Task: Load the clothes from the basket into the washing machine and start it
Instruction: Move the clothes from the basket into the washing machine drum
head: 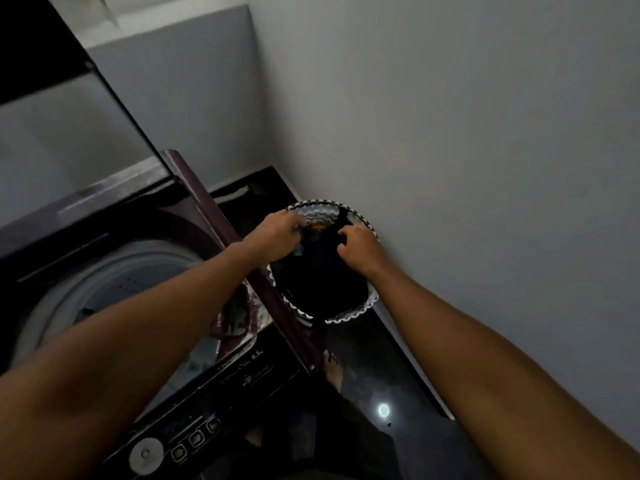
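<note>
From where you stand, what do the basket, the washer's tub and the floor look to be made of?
Basket: seemingly soft fabric, its rim printed with a black-and-white zigzag and slightly wavy. Tub: the pale grey ring round its mouth looks like smooth moulded plastic; deeper in is too dark to tell. Floor: dark polished stone or tile, going by the lamp mirrored in it.

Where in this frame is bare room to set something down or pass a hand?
Free: the dark floor between the basket and the foot, and the washer drum, open. Crowded: the basket mouth, filled by dark clothes with the left hand and right hand gripping them, wedged between washer and wall.
</note>
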Demonstrator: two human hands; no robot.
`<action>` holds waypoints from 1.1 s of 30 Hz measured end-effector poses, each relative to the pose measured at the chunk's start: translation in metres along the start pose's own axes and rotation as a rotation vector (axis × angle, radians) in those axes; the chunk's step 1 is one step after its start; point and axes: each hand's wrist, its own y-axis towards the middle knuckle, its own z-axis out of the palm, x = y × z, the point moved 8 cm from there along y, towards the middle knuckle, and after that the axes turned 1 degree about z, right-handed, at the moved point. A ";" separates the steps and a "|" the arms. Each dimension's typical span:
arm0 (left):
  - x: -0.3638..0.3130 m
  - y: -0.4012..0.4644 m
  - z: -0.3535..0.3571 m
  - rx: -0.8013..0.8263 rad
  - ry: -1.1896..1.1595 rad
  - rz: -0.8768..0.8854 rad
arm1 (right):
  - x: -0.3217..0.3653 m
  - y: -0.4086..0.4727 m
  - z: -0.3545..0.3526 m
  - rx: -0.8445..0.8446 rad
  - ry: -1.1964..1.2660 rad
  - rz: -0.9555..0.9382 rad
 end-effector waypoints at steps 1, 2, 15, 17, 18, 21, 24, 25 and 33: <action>0.002 0.009 0.007 0.024 0.006 -0.016 | -0.005 0.007 0.010 0.040 -0.011 -0.002; 0.004 0.016 0.012 0.051 0.011 -0.033 | -0.008 0.011 0.017 0.073 -0.023 -0.005; 0.023 0.084 0.101 0.243 0.060 -0.169 | -0.061 0.051 0.129 0.433 -0.190 0.074; 0.029 0.088 0.106 0.238 0.074 -0.170 | -0.062 0.055 0.138 0.378 -0.285 0.047; 0.031 0.089 0.107 0.227 0.074 -0.171 | -0.062 0.058 0.141 0.350 -0.301 0.034; 0.038 0.087 0.109 0.198 0.056 -0.183 | -0.060 0.068 0.141 0.306 -0.161 0.005; 0.040 0.080 0.108 0.186 0.047 -0.201 | -0.054 0.073 0.119 0.251 -0.100 0.001; 0.040 0.077 0.107 0.184 0.039 -0.204 | -0.053 0.073 0.110 0.236 -0.098 0.008; 0.019 0.051 0.084 0.158 -0.069 -0.219 | -0.023 0.057 0.032 0.218 0.052 0.065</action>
